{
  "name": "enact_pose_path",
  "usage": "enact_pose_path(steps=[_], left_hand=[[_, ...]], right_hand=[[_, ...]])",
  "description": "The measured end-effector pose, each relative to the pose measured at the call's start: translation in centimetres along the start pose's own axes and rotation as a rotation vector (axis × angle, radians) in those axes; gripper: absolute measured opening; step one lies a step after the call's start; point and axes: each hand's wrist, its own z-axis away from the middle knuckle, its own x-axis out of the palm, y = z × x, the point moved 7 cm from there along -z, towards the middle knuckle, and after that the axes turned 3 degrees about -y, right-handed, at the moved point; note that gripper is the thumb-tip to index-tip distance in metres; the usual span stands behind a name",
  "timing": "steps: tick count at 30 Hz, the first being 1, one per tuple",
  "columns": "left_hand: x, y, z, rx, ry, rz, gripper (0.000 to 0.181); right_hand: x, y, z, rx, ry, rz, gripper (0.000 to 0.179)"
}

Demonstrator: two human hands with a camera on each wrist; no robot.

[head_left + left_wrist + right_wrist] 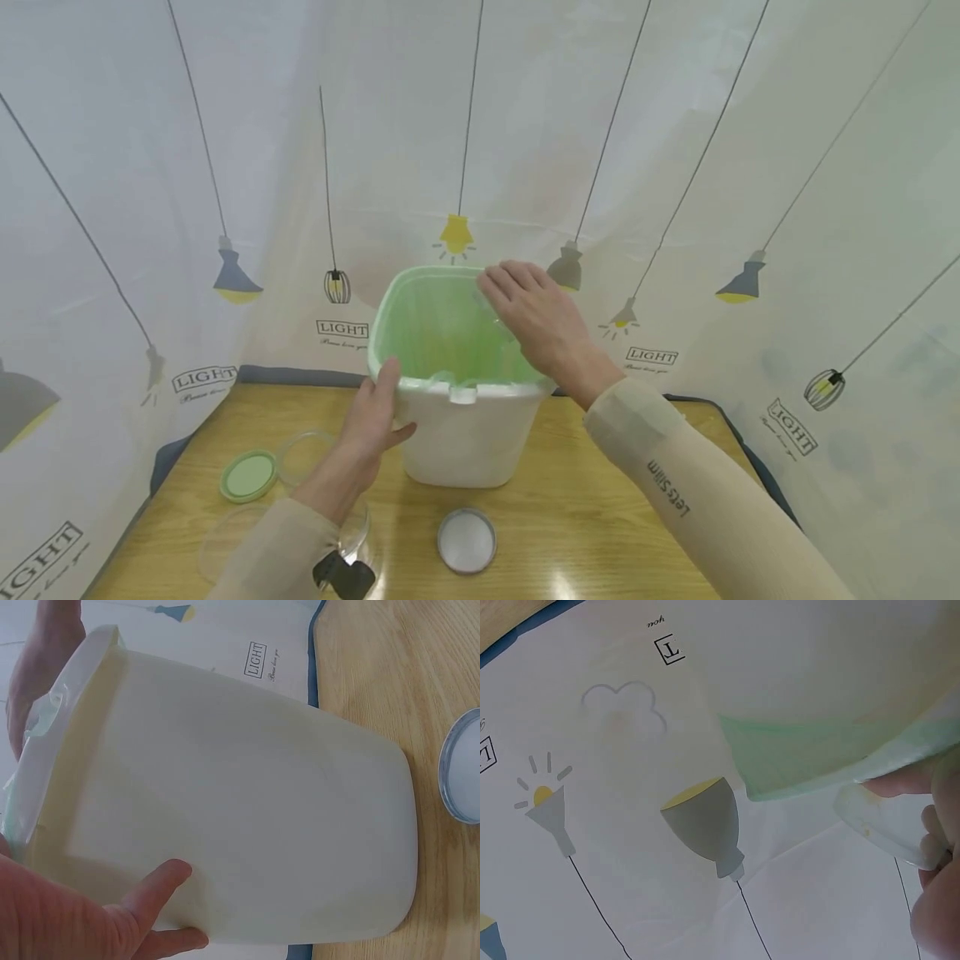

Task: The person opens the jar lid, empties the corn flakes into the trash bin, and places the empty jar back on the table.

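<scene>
A white bin (468, 437) with a pale green bag (442, 325) lining it stands on the wooden table. My left hand (367, 421) grips its near left rim, thumb over the edge. In the left wrist view, fingers (161, 892) lie against the outer wall. Across the far right rim is my right hand (536, 312), fingers bent toward the inside. The right wrist view has green film folded over the rim, with one fingertip touching it. There the other fingers curl on a translucent rounded piece (889, 829); cannot tell whether it is part of the bag.
In front of the bin lies a round silver-edged lid (467, 542). A green round lid (249, 477) and clear round pieces lie at the left, partly behind my left forearm. A lamp-printed white curtain (405, 125) surrounds the table.
</scene>
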Motion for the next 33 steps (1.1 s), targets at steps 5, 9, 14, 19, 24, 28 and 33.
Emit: enact_pose_path(steps=[5, 9, 14, 19, 24, 28, 33], left_hand=[[0.0, 0.0, 0.0, 0.0, 0.003, 0.005, 0.075], [0.2, 0.0, 0.1, 0.006, 0.004, 0.018, 0.074], [0.2, 0.1, 0.2, 0.006, 0.007, 0.018, 0.074], [0.2, 0.1, 0.3, 0.003, 0.014, 0.015, 0.075], [0.2, 0.2, 0.2, 0.01, 0.008, 0.013, 0.073], [0.2, 0.2, 0.1, 0.005, 0.011, 0.013, 0.074], [0.2, 0.1, 0.2, 0.003, 0.017, 0.006, 0.074]], right_hand=[[-0.1, 0.3, -0.1, 0.012, -0.016, -0.025, 0.075], [-0.2, 0.7, -0.1, 0.017, -0.02, -0.046, 0.075], [0.3, 0.6, 0.1, -0.006, -0.051, -0.047, 0.075], [0.3, 0.3, 0.0, -0.01, -0.03, -0.027, 0.072], [0.2, -0.1, -0.1, -0.033, -0.015, 0.0, 0.073], [0.1, -0.2, -0.2, -0.035, -0.014, 0.016, 0.076], [0.0, -0.3, -0.3, -0.016, 0.0, -0.003, 0.074]])
